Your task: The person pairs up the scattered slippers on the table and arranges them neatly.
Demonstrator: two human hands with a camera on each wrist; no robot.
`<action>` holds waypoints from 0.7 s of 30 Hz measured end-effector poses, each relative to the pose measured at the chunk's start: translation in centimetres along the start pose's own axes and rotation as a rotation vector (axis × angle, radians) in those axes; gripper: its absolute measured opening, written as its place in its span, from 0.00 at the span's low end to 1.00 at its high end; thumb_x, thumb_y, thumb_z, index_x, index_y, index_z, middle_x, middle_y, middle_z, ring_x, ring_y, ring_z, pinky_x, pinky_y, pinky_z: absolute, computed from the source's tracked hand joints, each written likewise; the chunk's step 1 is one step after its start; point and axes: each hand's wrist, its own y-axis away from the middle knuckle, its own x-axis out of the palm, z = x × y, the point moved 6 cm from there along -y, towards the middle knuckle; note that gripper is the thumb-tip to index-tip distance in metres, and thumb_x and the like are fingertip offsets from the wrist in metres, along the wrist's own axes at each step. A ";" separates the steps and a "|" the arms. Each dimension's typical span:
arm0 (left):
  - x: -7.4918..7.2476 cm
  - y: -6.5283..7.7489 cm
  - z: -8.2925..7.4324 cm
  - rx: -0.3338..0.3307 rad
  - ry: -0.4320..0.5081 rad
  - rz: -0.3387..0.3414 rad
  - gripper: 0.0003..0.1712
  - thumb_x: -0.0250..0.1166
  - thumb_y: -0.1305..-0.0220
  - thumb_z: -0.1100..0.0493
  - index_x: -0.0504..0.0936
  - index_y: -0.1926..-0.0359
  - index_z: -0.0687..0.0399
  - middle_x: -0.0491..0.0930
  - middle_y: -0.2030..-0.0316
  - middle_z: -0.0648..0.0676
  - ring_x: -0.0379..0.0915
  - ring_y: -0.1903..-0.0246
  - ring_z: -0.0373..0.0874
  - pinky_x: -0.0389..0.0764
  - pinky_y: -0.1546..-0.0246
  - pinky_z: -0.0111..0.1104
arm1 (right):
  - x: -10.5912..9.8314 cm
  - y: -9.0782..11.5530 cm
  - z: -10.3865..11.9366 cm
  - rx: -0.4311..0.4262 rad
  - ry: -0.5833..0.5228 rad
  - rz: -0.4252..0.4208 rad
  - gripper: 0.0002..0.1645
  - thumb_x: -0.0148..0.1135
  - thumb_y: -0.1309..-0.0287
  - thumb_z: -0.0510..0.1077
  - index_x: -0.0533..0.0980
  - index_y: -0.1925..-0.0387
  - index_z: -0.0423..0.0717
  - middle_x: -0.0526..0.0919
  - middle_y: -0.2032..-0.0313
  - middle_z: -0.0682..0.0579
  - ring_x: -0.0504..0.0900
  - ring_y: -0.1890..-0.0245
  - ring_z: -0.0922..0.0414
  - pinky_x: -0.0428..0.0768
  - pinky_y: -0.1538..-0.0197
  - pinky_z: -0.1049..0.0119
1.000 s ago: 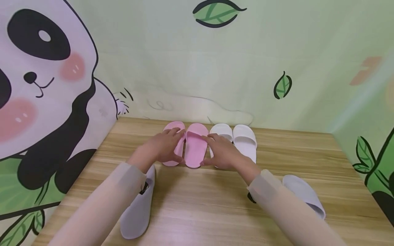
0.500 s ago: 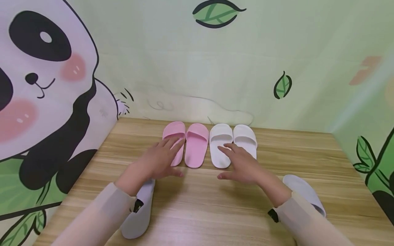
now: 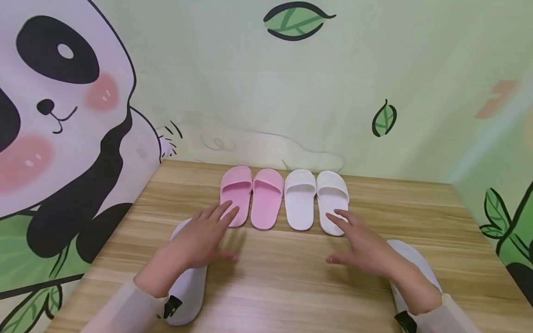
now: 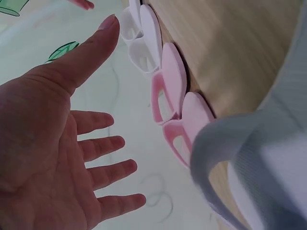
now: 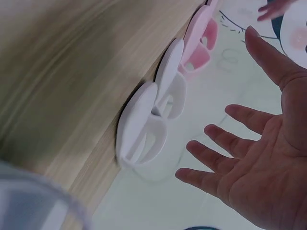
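A pair of pink slippers (image 3: 266, 208) stands side by side against the back wall, toes to the wall. Right beside it is a pair of white slippers (image 3: 300, 210), set the same way. My left hand (image 3: 195, 240) hovers with spread fingers above a grey slipper (image 3: 187, 296) and just in front of the left pink one. My right hand (image 3: 370, 247), fingers spread and holding nothing, is over the floor in front of the right white slipper. Another grey slipper (image 3: 412, 259) lies partly hidden under my right forearm. Both palms look bare in the wrist views.
The slippers stand on a wood-grain floor (image 3: 270, 282). A pale green wall (image 3: 250, 92) with painted leaves closes off the back, and a painted panda (image 3: 62, 115) covers the left wall. Another printed wall (image 3: 499, 162) bounds the right side.
Both hands have drawn back from the pink and white slippers and moved apart, left hand to the left, right hand to the right. The pink and white pairs now show more fully.
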 end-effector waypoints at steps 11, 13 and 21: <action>1.8 2.6 1.8 -0.084 0.079 0.010 0.67 0.79 0.52 0.32 0.57 0.19 0.56 0.53 0.19 0.63 0.52 0.22 0.68 0.61 0.31 0.71 | -1.2 4.5 -3.0 0.029 0.052 -0.043 0.61 0.82 0.55 0.63 0.64 0.24 0.49 0.63 0.24 0.39 0.67 0.29 0.31 0.72 0.37 0.30; 2.1 3.1 2.2 -0.104 0.096 0.024 0.68 0.79 0.53 0.32 0.57 0.19 0.55 0.52 0.19 0.63 0.51 0.22 0.69 0.60 0.31 0.72 | -1.3 5.3 -3.8 0.052 0.058 -0.031 0.61 0.82 0.55 0.63 0.63 0.23 0.50 0.63 0.24 0.38 0.66 0.29 0.31 0.72 0.37 0.29; 3.1 3.9 4.1 -0.179 0.156 0.076 0.70 0.81 0.55 0.32 0.57 0.20 0.59 0.48 0.18 0.66 0.45 0.21 0.71 0.55 0.30 0.73 | -1.4 7.6 -7.3 0.112 0.063 0.015 0.68 0.83 0.61 0.65 0.62 0.23 0.43 0.61 0.25 0.33 0.66 0.33 0.25 0.72 0.42 0.26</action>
